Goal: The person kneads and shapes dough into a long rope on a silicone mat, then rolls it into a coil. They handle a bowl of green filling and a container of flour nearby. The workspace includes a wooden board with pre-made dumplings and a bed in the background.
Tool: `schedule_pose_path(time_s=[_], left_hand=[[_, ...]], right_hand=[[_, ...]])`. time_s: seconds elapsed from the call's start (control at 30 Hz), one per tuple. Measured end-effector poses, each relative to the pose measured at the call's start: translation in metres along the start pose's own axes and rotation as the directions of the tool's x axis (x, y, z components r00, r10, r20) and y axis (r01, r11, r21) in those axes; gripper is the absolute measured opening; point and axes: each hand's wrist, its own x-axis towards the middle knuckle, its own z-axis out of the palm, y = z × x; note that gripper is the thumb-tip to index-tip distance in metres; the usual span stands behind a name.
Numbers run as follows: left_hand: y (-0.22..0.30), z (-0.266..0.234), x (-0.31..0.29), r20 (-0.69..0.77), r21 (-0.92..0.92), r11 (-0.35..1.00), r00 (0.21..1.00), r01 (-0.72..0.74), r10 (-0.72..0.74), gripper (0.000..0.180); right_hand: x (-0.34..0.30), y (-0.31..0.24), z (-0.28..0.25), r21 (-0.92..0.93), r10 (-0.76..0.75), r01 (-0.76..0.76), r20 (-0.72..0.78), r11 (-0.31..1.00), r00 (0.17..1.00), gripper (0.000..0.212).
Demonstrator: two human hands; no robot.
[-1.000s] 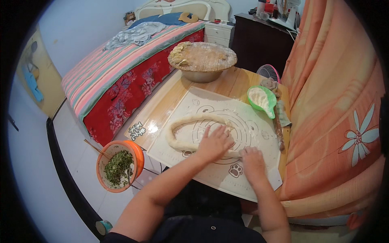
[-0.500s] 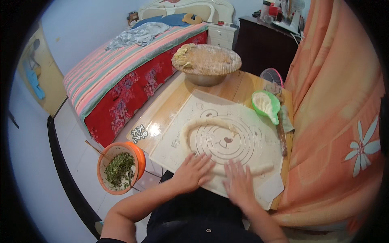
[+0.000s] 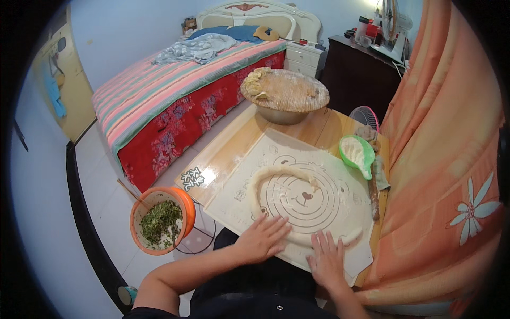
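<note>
A long rope of pale dough [image 3: 257, 189] curves in a loop over the floured, bear-printed kneading mat [image 3: 228, 210]. My left hand [image 3: 264, 238] lies flat with its fingers spread over the near stretch of the rope. To its right, my right hand [image 3: 326, 258] is also open, its fingertips on the same stretch. One end of the dough sticks out to the right of it. A white dough scraper [image 3: 358, 260] lies at the mat's near right corner. Part of the rope is hidden under my fingers.
A round lid with dough pieces [image 3: 287, 90] covers a large bowl [image 3: 281, 115] on the wooden table [image 3: 332, 125]. At the right are a green flour scoop [image 3: 366, 167] and a rolling pin [image 3: 374, 199]. An orange-rimmed bowl of chopped greens [image 3: 182, 226] stands lower left.
The whole view has shifted, so everything sits a little lower and further right. Both my hands remain flat on the near stretch of dough, whose right end now bends up slightly.
</note>
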Motion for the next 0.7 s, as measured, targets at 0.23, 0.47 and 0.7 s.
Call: schedule_pose_path(time_s=[0.23, 0.47, 0.7], left_hand=[[-0.032, 0.016, 0.079, -0.056, 0.177, 0.957, 0.973, 0.231, -0.224, 0.061], [-0.053, 0.011, 0.097, -0.264, 0.106, 0.929, 0.91, 0.356, -0.319, 0.057], [-0.016, -0.01, -0.009, 0.037, 0.033, 0.996, 0.996, 0.083, -0.085, 0.056]], right_hand=[[0.097, 0.032, 0.006, 0.006, 0.196, -0.199, -0.217, 0.98, 0.956, 0.058], [0.17, -0.02, 0.001, 0.146, 0.153, -0.11, -0.324, 0.983, 0.934, 0.057], [0.036, -0.047, 0.019, 0.067, -0.151, 0.157, -0.08, 0.985, 0.985, 0.065]])
